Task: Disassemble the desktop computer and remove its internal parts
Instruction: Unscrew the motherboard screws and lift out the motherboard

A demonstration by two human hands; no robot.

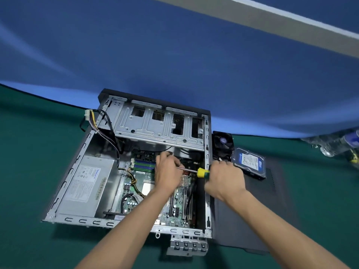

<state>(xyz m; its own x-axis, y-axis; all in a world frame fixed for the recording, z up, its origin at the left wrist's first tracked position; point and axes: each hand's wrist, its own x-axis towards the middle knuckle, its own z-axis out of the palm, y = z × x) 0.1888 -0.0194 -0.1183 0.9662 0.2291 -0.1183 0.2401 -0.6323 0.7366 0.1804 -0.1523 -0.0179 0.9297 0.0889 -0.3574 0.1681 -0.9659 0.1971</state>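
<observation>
desktop computer (136, 162) lay open on green counter (29, 171). right hand (223, 179) gripped screwdriver (202, 172) handle; left hand (167, 171) pinched its shaft over motherboard (136, 191). board probably light, stiff, fragile; best held by edges. power supply (87, 183) likely heavy.

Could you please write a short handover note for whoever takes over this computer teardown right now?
Right hand grips the screwdriver handle; left hand holds its shaft, steadying the tip inside the open case.
Done: hard drive and fan are out, lying right of the case on the side panel.
Left: motherboard, power supply and its cables are still in the case. Which screw is being worked is hidden by the left hand.
</observation>
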